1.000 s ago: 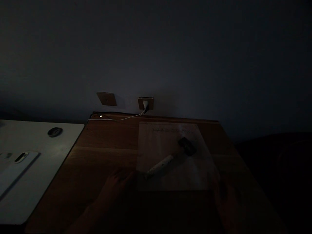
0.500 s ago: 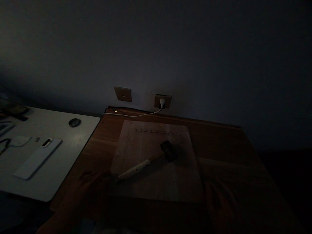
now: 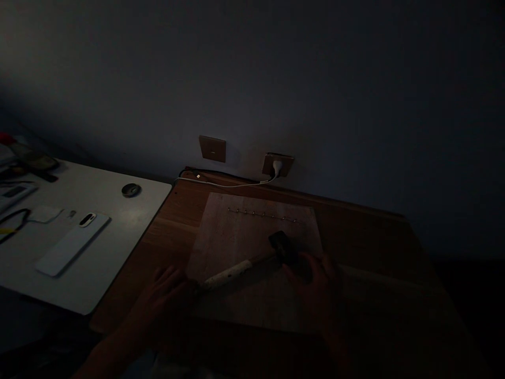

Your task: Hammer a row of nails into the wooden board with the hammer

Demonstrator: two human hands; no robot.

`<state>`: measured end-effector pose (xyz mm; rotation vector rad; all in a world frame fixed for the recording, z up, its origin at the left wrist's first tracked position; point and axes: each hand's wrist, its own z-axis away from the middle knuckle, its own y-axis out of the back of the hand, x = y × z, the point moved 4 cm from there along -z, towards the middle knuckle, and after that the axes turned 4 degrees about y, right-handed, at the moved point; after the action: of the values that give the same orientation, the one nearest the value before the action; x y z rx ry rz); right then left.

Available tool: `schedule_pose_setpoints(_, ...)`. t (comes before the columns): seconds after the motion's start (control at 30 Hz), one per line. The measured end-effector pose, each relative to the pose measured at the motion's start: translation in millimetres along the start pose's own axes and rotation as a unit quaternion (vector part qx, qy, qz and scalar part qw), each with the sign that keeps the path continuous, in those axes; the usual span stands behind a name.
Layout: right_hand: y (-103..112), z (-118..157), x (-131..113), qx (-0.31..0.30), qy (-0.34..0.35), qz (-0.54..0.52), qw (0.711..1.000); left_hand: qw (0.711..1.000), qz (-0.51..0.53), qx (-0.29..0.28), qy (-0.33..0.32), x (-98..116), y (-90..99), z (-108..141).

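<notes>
A mallet point(image 3: 228, 274) with a dark block head and a pale wrapped handle lies slantwise over a light wooden board point(image 3: 252, 310). At the handle's lower left end is my left hand point(image 3: 168, 292), its thumb side closed about the tip and its other fingers loosely bent. My right hand point(image 3: 315, 284) has thumb and forefinger on either side of the near end of the head. Along the board's far edge runs a row of several small nails point(image 3: 263, 214), with what looks like a thin line along them. Deep shadow hides much of both hands.
The board rests on a brown wooden table point(image 3: 374, 247) against the wall. A white plug point(image 3: 277, 167) sits in a wall socket, its cable point(image 3: 236, 185) trailing left. On a white table point(image 3: 114, 231) lie a phone point(image 3: 73, 245), a roll of tape point(image 3: 131, 190) and other items.
Both hands have come in to the mallet, the left to the handle end, the right up and inward to the head. The view has shifted slightly left.
</notes>
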<state>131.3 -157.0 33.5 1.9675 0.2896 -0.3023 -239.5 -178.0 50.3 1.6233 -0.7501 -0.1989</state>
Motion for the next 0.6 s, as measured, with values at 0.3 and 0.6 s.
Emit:
schedule_pose_setpoints(0.3, -10, -4, -7, -0.015, -0.024, 0.015, 1.0, 0.999, 0.012, 0.039, -0.003, 3, -5.1, 1)
schedule_pose_setpoints(0.6, -6, 7, 14, 0.012, -0.084, -0.014, 0.996, 0.996, -0.02, 0.072, -0.046, 19, -14.4, -4)
